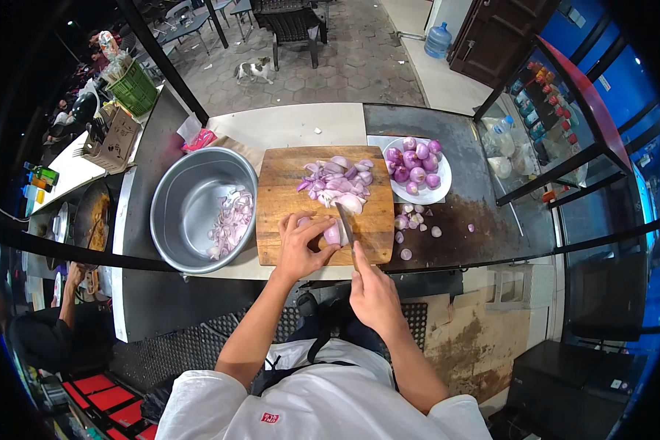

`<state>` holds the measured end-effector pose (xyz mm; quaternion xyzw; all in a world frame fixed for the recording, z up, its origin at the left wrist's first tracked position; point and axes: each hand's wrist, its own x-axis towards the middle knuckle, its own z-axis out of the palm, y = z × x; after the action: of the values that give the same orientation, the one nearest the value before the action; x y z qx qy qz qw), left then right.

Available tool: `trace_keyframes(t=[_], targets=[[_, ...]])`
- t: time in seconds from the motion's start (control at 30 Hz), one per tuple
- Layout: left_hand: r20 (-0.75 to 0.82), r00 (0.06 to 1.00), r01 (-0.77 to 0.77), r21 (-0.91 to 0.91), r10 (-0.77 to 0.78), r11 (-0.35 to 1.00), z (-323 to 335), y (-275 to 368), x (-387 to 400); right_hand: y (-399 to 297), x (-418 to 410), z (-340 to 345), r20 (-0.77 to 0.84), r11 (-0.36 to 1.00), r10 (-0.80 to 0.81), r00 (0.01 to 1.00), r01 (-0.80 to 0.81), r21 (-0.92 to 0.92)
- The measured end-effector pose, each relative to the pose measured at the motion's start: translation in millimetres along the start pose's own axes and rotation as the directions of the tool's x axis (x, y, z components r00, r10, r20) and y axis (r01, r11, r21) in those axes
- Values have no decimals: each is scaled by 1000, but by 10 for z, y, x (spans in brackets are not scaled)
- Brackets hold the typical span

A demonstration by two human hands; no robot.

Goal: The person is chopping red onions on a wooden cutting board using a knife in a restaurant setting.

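On the wooden cutting board (269,192), my left hand (302,245) presses a peeled shallot or small red onion (333,234) near the front edge. My right hand (375,294) grips the handle of a knife (345,223), its blade against the right side of that onion. Behind the blade lies a pile of cut onion pieces (338,180). A grey metal bowl (179,209) stands at the board's left, with thin onion slices (234,220) inside. To the right, a white plate (445,179) holds several whole peeled onions (411,159). Trimmed onion ends (412,217) lie on the dark counter below it.
A glass display case (550,121) with bottles stands at the right. At the far left are a utensil basket (113,140), a green crate (132,91) and a wok (93,214) with food; another person's arm (70,291) reaches toward it. A cat (254,70) is on the paving beyond the counter.
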<state>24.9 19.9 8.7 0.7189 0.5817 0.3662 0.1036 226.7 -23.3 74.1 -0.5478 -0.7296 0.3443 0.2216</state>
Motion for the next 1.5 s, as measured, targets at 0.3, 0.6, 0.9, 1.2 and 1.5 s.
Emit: trace_keyframes(t=[0.3,0.6,0.9,1.2,1.5], targets=[[28,998,64,-82,-62,995,-4,-53,-1,-378,340,-237,249,980,170,953,-136,-147],[36,996,86,-111,-82,990,-30,-34,13,-536,297,-222,284,963,182,941,-112,-246],[37,997,66,-86,-63,994,-17,-5,18,-260,43,-153,75,986,81,994,-68,-154],[13,1000,27,75,-28,997,10,36,30,275,-210,-626,105,996,59,993,-65,57],[54,997,52,119,-59,992,-85,71,119,672,-328,-916,187,983,19,982,-53,178]])
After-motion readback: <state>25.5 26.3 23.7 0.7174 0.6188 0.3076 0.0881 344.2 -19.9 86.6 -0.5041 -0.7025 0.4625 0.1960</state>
